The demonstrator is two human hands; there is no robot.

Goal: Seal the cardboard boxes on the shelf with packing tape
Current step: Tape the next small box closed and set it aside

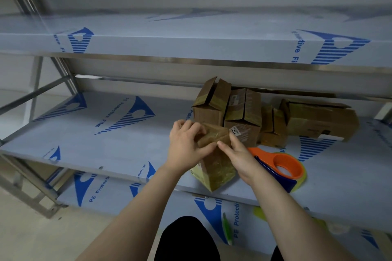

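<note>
A small cardboard box (216,167) wrapped in yellowish tape stands at the front edge of the middle shelf (106,144). My left hand (185,144) grips its top left side, fingers curled over the top. My right hand (239,154) pinches the box's top right edge with thumb and forefinger. An orange and blue tape dispenser (280,165) with a yellowish roll lies on the shelf just right of my right hand. Behind the box stand several more cardboard boxes (244,116), some with flaps up.
The shelves are covered in pale blue protective film with blue logos. An upper shelf (191,44) overhangs close above the boxes. A lower shelf (212,218) holds a green object (227,229). The metal frame (31,186) stands at left on a concrete floor.
</note>
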